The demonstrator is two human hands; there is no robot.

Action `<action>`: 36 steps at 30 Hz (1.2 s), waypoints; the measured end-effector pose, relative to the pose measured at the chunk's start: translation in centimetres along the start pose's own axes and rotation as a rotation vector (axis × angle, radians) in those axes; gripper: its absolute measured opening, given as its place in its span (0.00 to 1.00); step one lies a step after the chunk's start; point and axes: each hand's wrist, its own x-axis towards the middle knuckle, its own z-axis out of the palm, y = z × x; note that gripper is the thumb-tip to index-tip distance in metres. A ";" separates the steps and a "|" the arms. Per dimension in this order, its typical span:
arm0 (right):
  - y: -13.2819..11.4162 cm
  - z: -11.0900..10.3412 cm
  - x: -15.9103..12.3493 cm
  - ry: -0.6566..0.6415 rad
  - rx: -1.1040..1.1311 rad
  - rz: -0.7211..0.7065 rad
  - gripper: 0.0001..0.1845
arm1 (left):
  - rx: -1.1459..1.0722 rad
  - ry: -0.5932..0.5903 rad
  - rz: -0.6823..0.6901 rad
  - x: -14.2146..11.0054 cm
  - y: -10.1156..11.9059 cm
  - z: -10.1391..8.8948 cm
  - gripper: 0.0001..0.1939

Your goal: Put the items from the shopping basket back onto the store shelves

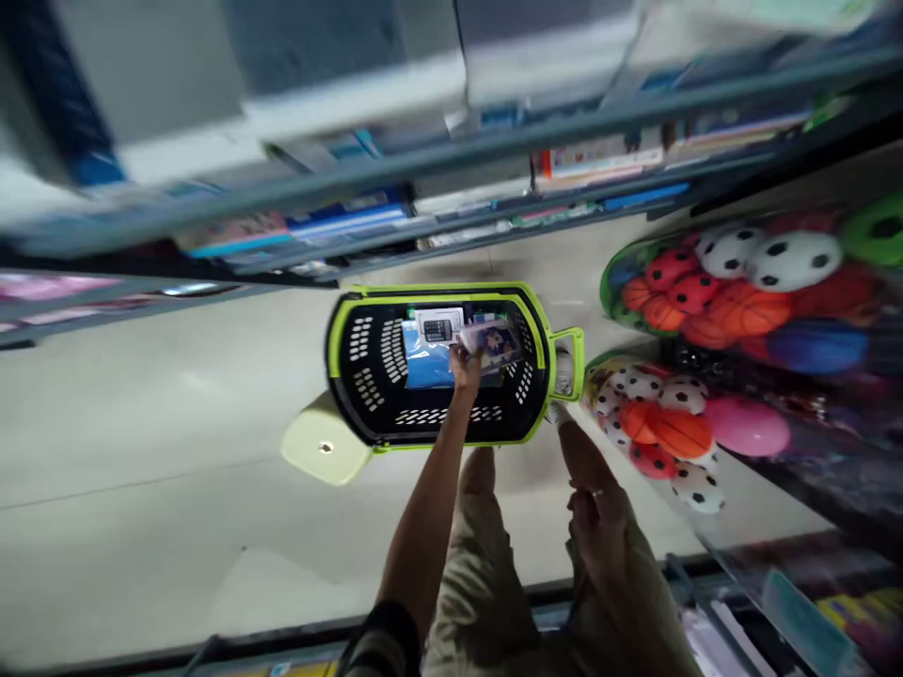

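Observation:
My left hand [466,369] reaches down into a black shopping basket [437,425] with a lime-green rim. Its fingers are closed on the edge of a flat printed package [498,344] with a cartoon-like picture. Beside that package lies a white pack showing a dark calculator [438,325]. Under both is a flat blue pack [423,365]. My right hand [596,522] hangs by my right thigh, its fingers curled in and a ring on one. Shadow hides whether anything is in it.
Shelves of boxed goods [367,221] run along the far side. Net-like bins of soccer balls [797,259] and basketballs [681,431] stand at the right. A pale yellow stool [310,451] is left of the basket. My shoe [564,371] is by its green handle [578,362].

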 end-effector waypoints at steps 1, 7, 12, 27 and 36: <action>-0.8 -0.1 -0.5 -0.040 0.052 0.002 0.15 | -0.044 -0.009 -0.037 -3.3 3.1 -2.0 0.27; -12.8 -2.2 -11.1 -0.229 0.321 -0.061 0.30 | -0.241 -0.159 -0.098 -28.9 22.7 -16.6 0.30; -27.6 -8.8 -24.5 -0.669 0.681 -0.311 0.39 | -0.300 -0.363 -0.067 -46.9 32.8 -24.0 0.25; -38.2 -24.4 -45.8 -0.469 0.729 -0.736 0.30 | -0.135 -0.584 0.284 -68.6 46.9 -29.1 0.38; -35.3 -20.1 -47.5 -0.538 0.652 -0.748 0.30 | -0.249 -0.477 0.412 -67.8 49.1 -30.3 0.47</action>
